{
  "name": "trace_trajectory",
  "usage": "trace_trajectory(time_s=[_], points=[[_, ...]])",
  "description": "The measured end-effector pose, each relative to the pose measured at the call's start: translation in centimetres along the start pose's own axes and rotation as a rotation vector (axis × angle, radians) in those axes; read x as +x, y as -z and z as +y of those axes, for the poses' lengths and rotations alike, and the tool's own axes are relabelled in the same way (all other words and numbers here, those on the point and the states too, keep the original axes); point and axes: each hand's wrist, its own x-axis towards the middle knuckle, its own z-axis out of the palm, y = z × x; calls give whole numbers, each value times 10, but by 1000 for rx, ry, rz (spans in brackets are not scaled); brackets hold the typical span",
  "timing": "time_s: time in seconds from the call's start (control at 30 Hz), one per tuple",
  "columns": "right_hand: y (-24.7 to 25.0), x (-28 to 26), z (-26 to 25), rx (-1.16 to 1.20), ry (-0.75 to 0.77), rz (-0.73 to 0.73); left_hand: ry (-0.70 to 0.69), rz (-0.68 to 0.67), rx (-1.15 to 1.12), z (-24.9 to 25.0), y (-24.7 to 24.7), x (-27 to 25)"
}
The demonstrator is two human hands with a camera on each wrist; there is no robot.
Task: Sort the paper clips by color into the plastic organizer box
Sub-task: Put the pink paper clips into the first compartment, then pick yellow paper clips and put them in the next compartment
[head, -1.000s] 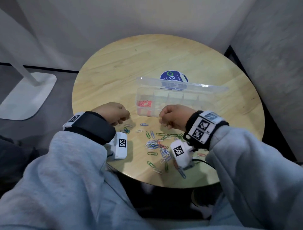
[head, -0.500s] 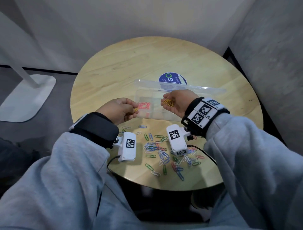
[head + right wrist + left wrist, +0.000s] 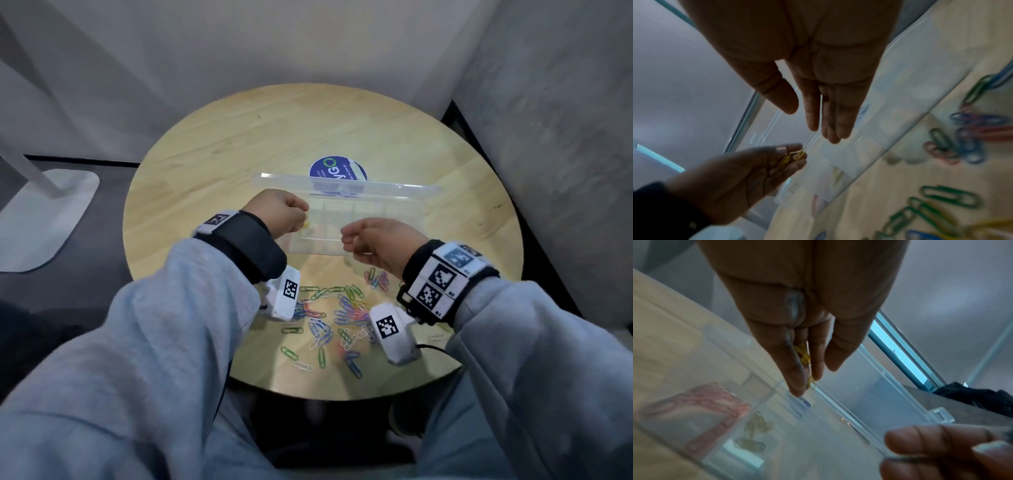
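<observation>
Organizer box [image 3: 404, 205] mid table [image 3: 239, 137]; loose clips [image 3: 339, 315] in front.

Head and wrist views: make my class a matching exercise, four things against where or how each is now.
Things:
1. left hand
2. right hand
3. red paper clips
4. mixed loose clips

States:
A. lying on the table
B. pinching yellow paper clips
C. open, holding nothing
D. in an end compartment of the organizer box

Pairs: 1-B, 2-C, 3-D, 4-A
</observation>
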Motion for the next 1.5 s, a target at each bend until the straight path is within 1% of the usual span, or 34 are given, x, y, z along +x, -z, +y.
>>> trace_trajectory(time_s=[0.1,0.17,0.2,0.27,0.3,0.33,0.4,0.47,0.53,0.57,0.67,0.77,0.9,1.03,1.1,1.23,1.3,1.37,1.43,1.5], points=[[9,-14,15,-140,36,-42,-24,-21,170,4,-7,-1],[12,-18,23,-281,65,-68,-44,-42,186,5,-8,-6],[13,-18,27,-373,81,-70,-61,-52,150,4,-8,-9],[12,-19,35,-584,113,-50,-85,-71,5,0,-3,-18],[11,-22,37,-689,128,-46,-92,-65,-48,-4,3,-24],[9,-22,39,-787,135,-57,-93,-36,-48,-10,10,-28],[5,-21,40,-946,120,-108,-29,56,93,-27,27,-35],[-2,-15,39,-1043,102,-136,106,127,298,-44,43,-37],[-10,-8,38,-1091,117,-163,225,154,447,-56,52,-39],[-15,-4,37,-1114,130,-173,252,155,512,-60,55,-39],[-28,7,33,-1198,168,-189,275,138,683,-68,57,-33],[-38,14,33,-1241,169,-208,294,105,745,-79,55,-30],[-45,20,37,-1287,187,-200,239,95,691,-89,49,-25],[-46,18,37,-1290,195,-185,189,52,690,-85,41,-19],[-49,15,36,-1327,189,-217,186,22,705,-82,39,-20],[-52,15,36,-1360,195,-227,205,-18,757,-79,37,-24],[-51,15,37,-1368,174,-226,223,-36,743,-78,36,-27],[-49,13,38,-1378,155,-246,209,-26,715,-77,39,-30],[-46,11,35,-1330,146,-244,194,-11,675,-72,50,-34],[-43,11,30,-1214,150,-200,192,-66,652,-71,67,-37]])
